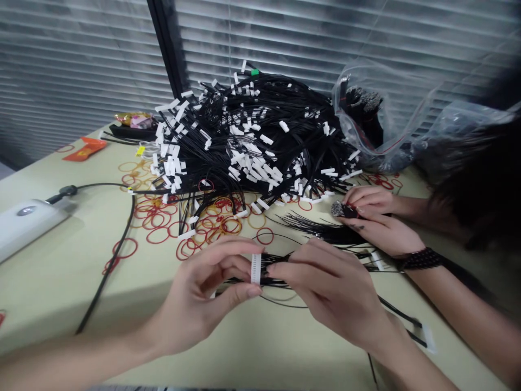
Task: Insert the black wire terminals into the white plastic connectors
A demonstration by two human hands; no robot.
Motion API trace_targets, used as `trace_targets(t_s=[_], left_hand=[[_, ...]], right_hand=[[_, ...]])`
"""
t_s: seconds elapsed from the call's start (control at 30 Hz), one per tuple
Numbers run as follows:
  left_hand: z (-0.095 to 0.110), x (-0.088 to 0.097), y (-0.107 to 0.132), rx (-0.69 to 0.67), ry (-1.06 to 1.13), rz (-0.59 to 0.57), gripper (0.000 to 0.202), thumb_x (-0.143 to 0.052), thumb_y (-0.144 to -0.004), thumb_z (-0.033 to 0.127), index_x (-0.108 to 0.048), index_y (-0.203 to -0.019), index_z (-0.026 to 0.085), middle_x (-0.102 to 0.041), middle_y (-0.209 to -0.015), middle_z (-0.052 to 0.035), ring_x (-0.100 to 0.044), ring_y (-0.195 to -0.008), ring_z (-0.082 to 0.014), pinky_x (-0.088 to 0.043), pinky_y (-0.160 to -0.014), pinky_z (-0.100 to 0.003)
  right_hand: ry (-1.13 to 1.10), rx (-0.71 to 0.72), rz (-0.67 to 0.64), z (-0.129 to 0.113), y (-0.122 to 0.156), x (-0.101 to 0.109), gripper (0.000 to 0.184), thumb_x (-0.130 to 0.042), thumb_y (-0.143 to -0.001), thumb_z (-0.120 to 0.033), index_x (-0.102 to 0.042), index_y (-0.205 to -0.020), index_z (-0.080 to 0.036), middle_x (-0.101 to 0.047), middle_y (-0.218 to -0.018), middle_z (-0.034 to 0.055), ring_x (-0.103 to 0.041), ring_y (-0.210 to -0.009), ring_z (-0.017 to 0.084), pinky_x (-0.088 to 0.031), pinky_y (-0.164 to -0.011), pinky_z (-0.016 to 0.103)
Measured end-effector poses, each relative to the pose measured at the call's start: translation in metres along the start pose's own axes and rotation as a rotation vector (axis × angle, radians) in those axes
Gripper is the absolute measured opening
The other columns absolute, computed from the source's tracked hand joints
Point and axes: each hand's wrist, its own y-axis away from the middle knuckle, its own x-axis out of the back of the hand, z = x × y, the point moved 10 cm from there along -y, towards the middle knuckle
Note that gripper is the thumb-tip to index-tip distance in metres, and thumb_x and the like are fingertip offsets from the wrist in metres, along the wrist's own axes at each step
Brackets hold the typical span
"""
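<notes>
Between the thumb and fingertips of my left hand is a white multi-pin connector housing, held upright by its two ends. Thin black wires run from its right side. Close beside the housing, my right hand pinches a black wire; its fingertips hide the wire's end, and I cannot tell whether it sits inside the housing. More black wires pass beneath my right hand, and a cable with a white connector lies to its right.
A big heap of black cables with white connectors stands at the back, red and yellow rubber bands before it. At right, a co-worker's hands hold a wire bundle. A plastic bag stands behind; a white device lies left.
</notes>
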Motion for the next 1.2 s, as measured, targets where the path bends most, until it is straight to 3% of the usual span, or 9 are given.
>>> trace_targets(t_s=[0.2,0.4,0.57,0.73,1.0,1.1,1.2], left_hand=[[0.001,0.001,-0.004,-0.003,-0.010,0.017,0.040,-0.064,-0.078,0.008,-0.060,-0.112,0.030,-0.065,-0.085,0.0034,-0.063,-0.077,-0.0050,-0.052,-0.073,-0.010],[0.002,0.002,-0.005,-0.016,-0.023,0.054,0.039,-0.066,-0.077,0.007,-0.060,-0.109,0.029,-0.065,-0.089,0.0038,-0.062,-0.078,-0.0055,-0.054,-0.076,-0.013],[0.009,0.013,-0.007,-0.047,-0.035,0.134,0.037,-0.067,-0.076,0.007,-0.062,-0.107,0.027,-0.064,-0.078,0.0042,-0.062,-0.071,-0.0043,-0.053,-0.069,-0.008],[0.012,0.013,-0.008,-0.073,-0.046,0.125,0.040,-0.068,-0.074,0.007,-0.063,-0.107,0.029,-0.063,-0.088,0.0037,-0.062,-0.072,-0.0033,-0.052,-0.065,-0.005],[0.007,0.010,-0.006,-0.046,-0.032,0.101,0.038,-0.067,-0.076,0.009,-0.062,-0.107,0.030,-0.065,-0.085,0.0045,-0.063,-0.074,-0.0038,-0.052,-0.069,-0.007],[-0.003,0.018,-0.009,0.027,-0.014,0.174,0.032,-0.069,-0.076,0.015,-0.063,-0.104,0.028,-0.067,-0.079,0.0043,-0.063,-0.071,-0.0050,-0.051,-0.065,-0.008],[-0.022,0.036,-0.012,0.172,-0.040,0.308,0.032,-0.070,-0.076,0.026,-0.061,-0.107,0.024,-0.068,-0.074,0.0025,-0.064,-0.071,-0.0081,-0.051,-0.062,-0.011]], right_hand=[[0.007,-0.037,0.096,-0.001,0.000,0.002,0.021,-0.051,-0.081,-0.004,-0.062,-0.090,-0.020,-0.063,-0.091,0.0019,-0.058,-0.079,0.010,-0.046,-0.072,0.020],[0.004,-0.085,0.111,0.004,0.005,-0.001,0.021,-0.049,-0.083,-0.003,-0.059,-0.091,-0.020,-0.062,-0.086,0.0004,-0.059,-0.076,0.008,-0.047,-0.069,0.019],[-0.009,-0.158,0.227,0.013,0.006,0.022,0.025,-0.049,-0.080,0.003,-0.059,-0.086,-0.019,-0.060,-0.084,0.0009,-0.057,-0.080,0.007,-0.047,-0.072,0.017],[-0.071,-0.137,0.178,0.008,0.003,0.015,0.022,-0.053,-0.081,-0.002,-0.059,-0.094,-0.019,-0.059,-0.089,0.0008,-0.057,-0.081,0.007,-0.048,-0.070,0.016],[-0.224,-0.235,0.134,0.015,0.004,0.003,0.024,-0.051,-0.083,-0.004,-0.060,-0.100,-0.019,-0.058,-0.094,0.0021,-0.057,-0.085,0.008,-0.047,-0.075,0.017],[-0.357,-0.401,0.129,0.033,0.007,-0.005,0.014,-0.052,-0.086,-0.013,-0.059,-0.095,-0.021,-0.058,-0.091,0.0002,-0.054,-0.076,0.008,-0.044,-0.065,0.018],[-0.565,-0.701,0.177,0.071,0.020,-0.016,0.008,-0.054,-0.087,-0.028,-0.057,-0.090,-0.022,-0.053,-0.076,-0.0031,-0.042,-0.059,0.006,-0.034,-0.049,0.017]])
